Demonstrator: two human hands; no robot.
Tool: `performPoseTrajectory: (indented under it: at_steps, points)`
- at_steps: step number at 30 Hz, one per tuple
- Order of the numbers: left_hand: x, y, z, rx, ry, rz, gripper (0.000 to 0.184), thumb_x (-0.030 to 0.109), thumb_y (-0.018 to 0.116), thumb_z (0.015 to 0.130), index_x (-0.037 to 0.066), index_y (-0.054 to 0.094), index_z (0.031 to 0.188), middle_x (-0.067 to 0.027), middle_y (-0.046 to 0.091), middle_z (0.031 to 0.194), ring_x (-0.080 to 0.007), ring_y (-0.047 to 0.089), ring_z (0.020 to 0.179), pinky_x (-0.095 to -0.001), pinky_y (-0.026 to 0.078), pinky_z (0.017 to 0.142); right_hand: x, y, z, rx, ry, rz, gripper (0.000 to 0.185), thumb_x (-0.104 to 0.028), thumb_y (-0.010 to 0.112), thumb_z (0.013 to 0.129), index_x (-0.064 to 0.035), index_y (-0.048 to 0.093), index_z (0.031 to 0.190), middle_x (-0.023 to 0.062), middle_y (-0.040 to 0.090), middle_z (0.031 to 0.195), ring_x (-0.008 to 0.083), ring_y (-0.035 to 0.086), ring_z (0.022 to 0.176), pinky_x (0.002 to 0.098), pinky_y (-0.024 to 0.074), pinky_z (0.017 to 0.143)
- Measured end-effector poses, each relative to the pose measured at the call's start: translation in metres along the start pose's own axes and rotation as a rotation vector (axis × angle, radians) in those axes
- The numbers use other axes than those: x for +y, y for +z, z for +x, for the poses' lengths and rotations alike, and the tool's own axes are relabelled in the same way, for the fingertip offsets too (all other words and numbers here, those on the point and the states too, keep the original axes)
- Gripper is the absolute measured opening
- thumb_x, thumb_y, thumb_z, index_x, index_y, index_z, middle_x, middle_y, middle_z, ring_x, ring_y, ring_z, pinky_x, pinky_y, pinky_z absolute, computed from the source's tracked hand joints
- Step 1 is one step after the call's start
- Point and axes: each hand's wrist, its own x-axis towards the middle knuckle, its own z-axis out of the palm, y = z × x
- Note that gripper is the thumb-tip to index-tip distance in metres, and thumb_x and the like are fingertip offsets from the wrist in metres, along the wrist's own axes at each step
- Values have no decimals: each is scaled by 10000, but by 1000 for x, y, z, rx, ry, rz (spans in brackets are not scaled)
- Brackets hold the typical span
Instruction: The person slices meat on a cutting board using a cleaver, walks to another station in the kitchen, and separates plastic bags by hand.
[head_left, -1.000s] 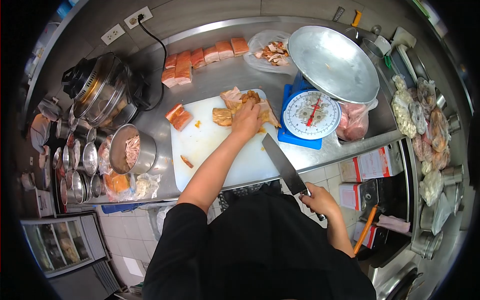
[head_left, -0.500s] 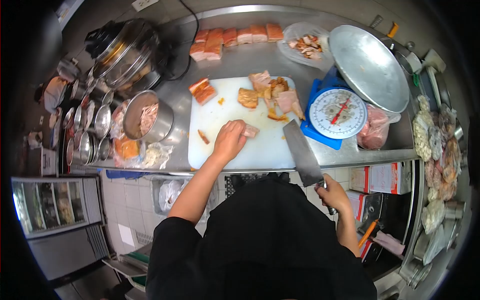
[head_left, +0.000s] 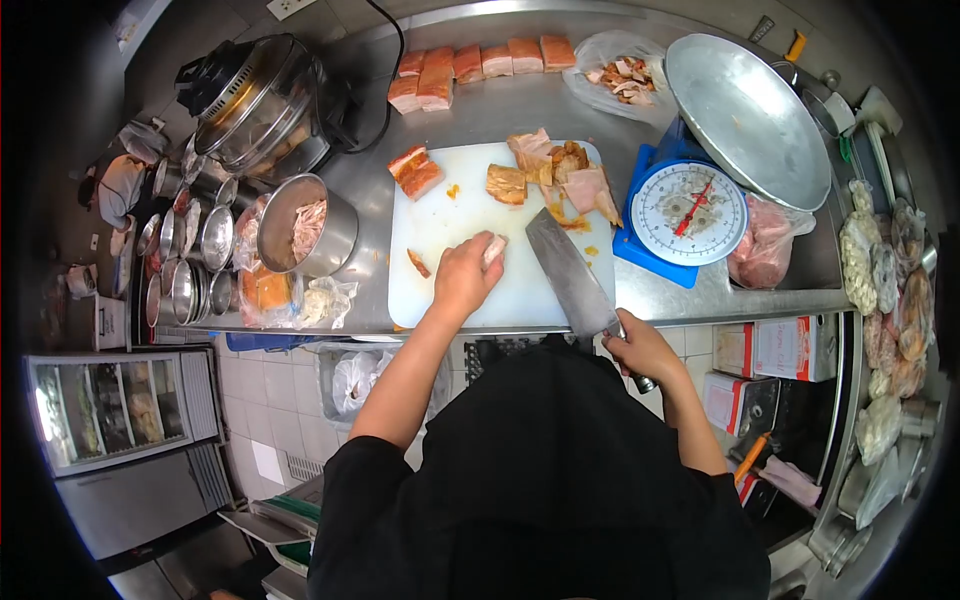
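My left hand (head_left: 465, 278) is closed around a small piece of pale meat (head_left: 494, 246) on the white cutting board (head_left: 425, 305). With my right hand (head_left: 640, 350) I grip the handle of a cleaver (head_left: 568, 272). Its wide blade slants over the board's right part, apart from the held piece. Beyond my hands lie a roasted pork belly block (head_left: 414, 174), a browned chunk (head_left: 507, 184) and a heap of cut meat and skin (head_left: 575, 178). A thin reddish strip (head_left: 418, 262) is left of my left hand.
A blue dial scale (head_left: 689, 214) with a metal pan (head_left: 745, 118) stands right of the board. At left is a steel pot (head_left: 340, 232) holding meat. Several pork belly blocks (head_left: 497, 61) line the back, beside a bag of meat scraps (head_left: 625, 80). The counter's front edge is close to me.
The cleaver has swung left over the board, nearer my left hand. The held meat piece now points more upward between my left fingers. The whole view has shifted slightly.
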Motion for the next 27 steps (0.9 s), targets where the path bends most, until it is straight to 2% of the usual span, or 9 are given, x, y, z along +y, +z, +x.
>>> performPoseTrajectory:
  at_steps: [2, 4, 7, 11, 13, 16, 20, 23, 27]
  points:
    - [5, -6, 6, 12, -132, -108, 495, 172, 710, 909, 107, 574, 1380, -93, 686, 889, -274, 674, 805, -411, 528, 789, 2, 2, 3, 4, 9, -49, 273, -179, 609, 923, -6, 559, 1129, 108, 630, 692, 199, 620, 514, 373, 487, 548]
    - [6, -10, 8, -135, -407, -600, 452, 141, 681, 928, 79, 565, 1360, -78, 636, 773, -217, 636, 661, -361, 532, 682, 5, 2, 3, 7, 4, -45, 269, -177, 610, 919, -8, 552, 1121, 114, 632, 696, 207, 626, 522, 378, 491, 559]
    - [-18, 13, 6, -190, -386, -862, 450, 93, 680, 921, 75, 555, 1352, -62, 643, 841, -142, 633, 726, -307, 520, 685, 9, 2, 4, 1, 13, -44, 265, -171, 610, 915, -10, 546, 1115, 125, 638, 703, 218, 634, 531, 388, 498, 577]
    - [4, 5, -14, -101, -212, -614, 458, 31, 703, 852, 77, 594, 1295, -74, 669, 966, -201, 658, 850, -349, 527, 786, 8, 0, 3, -4, 14, -58, 281, -166, 610, 914, -10, 544, 1138, 137, 651, 715, 222, 639, 535, 393, 503, 592]
    - [6, 3, -23, 31, 226, -69, 476, -32, 680, 796, 73, 619, 1257, -89, 675, 1152, -277, 639, 1074, -416, 493, 958, 6, 1, 2, 0, 19, -60, 288, -167, 610, 914, -7, 545, 1145, 140, 657, 725, 222, 639, 535, 392, 504, 591]
    - [-7, 14, -33, 161, 288, -3, 494, -42, 663, 740, 77, 650, 1220, -127, 645, 1297, -354, 594, 1194, -463, 448, 1039, 5, 3, 1, 3, 27, -69, 304, -167, 611, 913, -5, 548, 1163, 142, 664, 741, 221, 639, 535, 390, 502, 586]
    - [-17, 8, -47, 114, 256, 11, 522, -89, 628, 729, 67, 644, 1227, -152, 614, 1354, -344, 579, 1242, -443, 452, 1039, 2, 5, -1, 10, 41, -58, 334, -163, 607, 913, -7, 555, 1203, 135, 663, 760, 214, 632, 531, 388, 497, 583]
    - [-24, 2, -53, 132, 90, -191, 524, -94, 602, 734, 49, 634, 1237, -161, 596, 1386, -360, 560, 1269, -441, 444, 1065, 5, 7, 1, 19, 52, -44, 345, -163, 603, 910, -10, 558, 1216, 129, 660, 761, 209, 621, 523, 385, 495, 579]
    - [-15, -9, -54, 132, 52, -185, 529, -15, 645, 741, 50, 620, 1266, -174, 582, 1408, -365, 553, 1277, -460, 416, 1093, 4, 6, 2, 8, 50, -43, 335, -168, 602, 908, -11, 563, 1201, 126, 661, 764, 204, 613, 516, 380, 495, 578]
